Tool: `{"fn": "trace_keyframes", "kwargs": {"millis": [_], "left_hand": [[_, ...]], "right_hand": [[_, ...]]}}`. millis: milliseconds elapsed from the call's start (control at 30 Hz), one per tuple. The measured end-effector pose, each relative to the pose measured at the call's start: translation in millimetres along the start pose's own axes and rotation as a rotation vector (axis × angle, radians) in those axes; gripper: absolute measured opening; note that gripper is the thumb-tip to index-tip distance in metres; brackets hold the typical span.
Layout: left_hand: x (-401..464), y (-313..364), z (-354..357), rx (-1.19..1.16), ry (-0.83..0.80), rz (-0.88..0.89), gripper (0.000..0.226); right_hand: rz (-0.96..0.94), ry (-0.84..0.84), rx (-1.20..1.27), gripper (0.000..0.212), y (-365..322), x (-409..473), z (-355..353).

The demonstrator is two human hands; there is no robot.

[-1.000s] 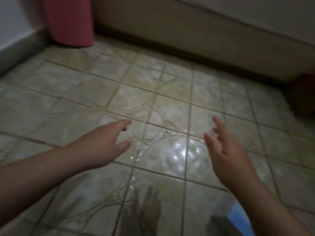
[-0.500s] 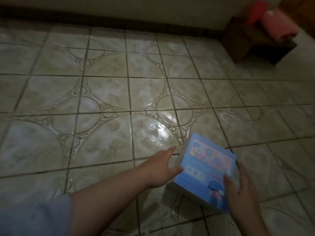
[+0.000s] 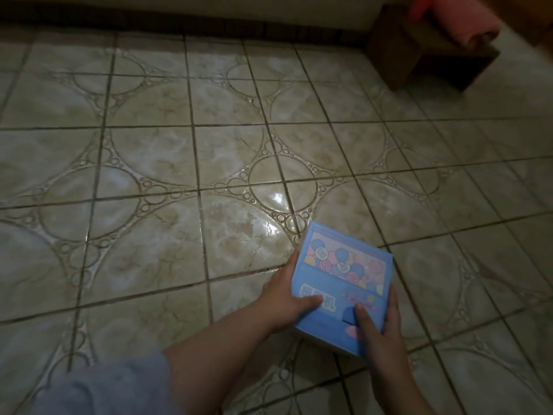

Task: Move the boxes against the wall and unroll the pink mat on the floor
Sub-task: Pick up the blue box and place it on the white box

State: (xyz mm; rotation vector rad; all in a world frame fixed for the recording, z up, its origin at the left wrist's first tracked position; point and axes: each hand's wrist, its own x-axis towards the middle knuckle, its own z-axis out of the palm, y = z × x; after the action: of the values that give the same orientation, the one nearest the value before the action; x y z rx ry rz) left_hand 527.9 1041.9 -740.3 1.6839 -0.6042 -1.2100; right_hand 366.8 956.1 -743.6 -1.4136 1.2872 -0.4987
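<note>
A light blue box (image 3: 341,274) printed with pink and blue balls is low right of centre, just above the tiled floor (image 3: 179,163). My left hand (image 3: 287,304) clasps its left side with the thumb on the printed face. My right hand (image 3: 380,333) clasps its near right corner, thumb lying on top. Whether the box rests on the floor or is lifted I cannot tell. A rolled pink mat (image 3: 466,22) lies on a low brown stand (image 3: 425,55) at the far right corner.
A pale wall with a dark skirting strip (image 3: 191,19) runs along the top of the view. Patterned glossy tiles spread between it and me. A pale blue sleeve (image 3: 113,387) covers my left upper arm.
A second ago both hands were open over bare tiles and a red curtain stood at top left. The view swung right; both hands closed on the blue box, thumbs now on its face.
</note>
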Motion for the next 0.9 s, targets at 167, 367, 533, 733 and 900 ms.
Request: {"fn": "trace_keyframes", "kwargs": {"millis": [167,367,533,733,900], "left_hand": [[-16,1,-29,-0.097,0.089,0.066,0.076],[-56,6,-96,-0.158,0.234,0.126,0.074],[-118,15,-159,-0.223,0.423,0.169,0.083],[-234,1,-236,-0.285,0.759,0.149,0.090],[-348,-24,-268,-0.404,1.039,0.171,0.090]], "right_hand": [[-0.049,-0.097,0.068,0.053,-17,0,24],[-0.079,-0.296,0.105,0.059,-63,-12,77],[-0.174,-0.503,0.076,0.062,-105,-36,145],[-0.263,-0.870,0.060,0.070,-153,-113,246],[-0.364,-1.176,-0.008,0.074,-177,-207,320]]}}
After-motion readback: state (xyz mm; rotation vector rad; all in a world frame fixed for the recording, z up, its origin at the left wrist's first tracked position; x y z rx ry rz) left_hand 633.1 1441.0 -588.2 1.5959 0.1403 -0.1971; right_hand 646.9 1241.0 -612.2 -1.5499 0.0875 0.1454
